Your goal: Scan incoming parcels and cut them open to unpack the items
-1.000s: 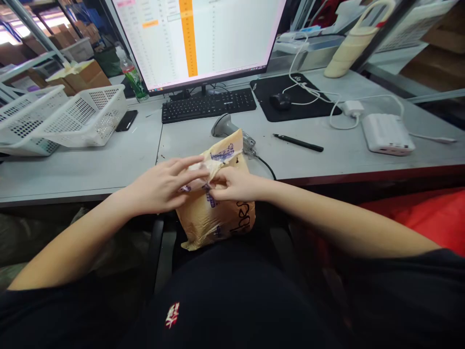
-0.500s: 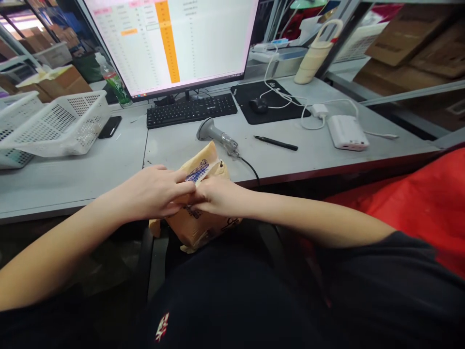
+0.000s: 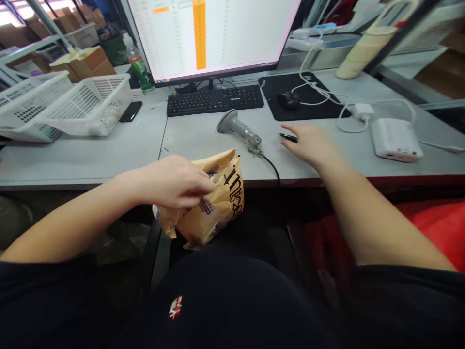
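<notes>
My left hand [image 3: 178,183] is closed on a yellow-brown paper package [image 3: 221,203], pinching its upper part. Dark handwriting and blue print show on the crumpled paper, and the package sits at the desk's front edge in front of my body. Over the desk to the right, my right hand [image 3: 307,143] has its thumb and forefinger apart on either side of a black pen [image 3: 288,137]. Most of the pen is hidden under that hand; whether the fingers touch it I cannot tell. A grey barcode scanner [image 3: 238,129] lies between the package and the pen.
A black keyboard [image 3: 216,100] lies below the monitor [image 3: 240,39]. The mouse [image 3: 288,100] rests on a black mat [image 3: 278,82]. White baskets [image 3: 90,109] and a phone [image 3: 131,111] are at left. A white power adapter [image 3: 395,140] with cables is at right.
My right hand has left the package and moved right to the pen. My left hand still grips the package, whose handwritten side now shows more. The camera view has shifted.
</notes>
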Available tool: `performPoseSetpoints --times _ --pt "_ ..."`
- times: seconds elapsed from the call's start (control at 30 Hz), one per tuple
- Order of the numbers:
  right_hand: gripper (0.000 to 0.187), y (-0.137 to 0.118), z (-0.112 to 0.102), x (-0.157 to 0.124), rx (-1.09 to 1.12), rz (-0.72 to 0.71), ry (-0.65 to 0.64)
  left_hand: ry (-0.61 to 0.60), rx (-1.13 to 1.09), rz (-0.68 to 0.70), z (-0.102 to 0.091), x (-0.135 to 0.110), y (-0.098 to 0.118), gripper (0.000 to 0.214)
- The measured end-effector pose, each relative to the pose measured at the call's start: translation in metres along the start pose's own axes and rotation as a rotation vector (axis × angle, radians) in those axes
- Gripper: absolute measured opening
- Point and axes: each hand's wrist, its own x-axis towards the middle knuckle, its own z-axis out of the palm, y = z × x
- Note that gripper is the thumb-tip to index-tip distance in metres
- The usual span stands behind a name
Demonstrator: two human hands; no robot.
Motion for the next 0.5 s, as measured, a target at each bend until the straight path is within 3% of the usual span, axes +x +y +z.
performPoseSetpoints --times 0.13,0.27,0.33,0.43,0.5 --pt "0.034 0.045 0.017 -0.013 -0.086 -0.029 0.026 0.081 -0.092 -0.205 -0.006 -0.006 -0.037 0.015" --pt "0.011 0.046 0.024 -0.009 -0.060 -0.057 0.156 0.156 -0.226 -0.271 -0.021 -0.018 -0.065 0.021" --pt "0.005 0.024 0.017 -0.002 0.111 -0.016 0.227 0.142 -0.235 -0.256 -0.028 -0.022 -0.069 0.023" --pt "0.021 -0.032 -0.009 -0.003 0.514 0.107 0.281 0.107 -0.183 -0.254 -0.036 -0.022 -0.068 0.021" --pt "0.026 -0.077 -0.034 -0.013 0.533 -0.034 0.276 0.093 -0.150 -0.275 -0.039 -0.020 -0.067 0.018"
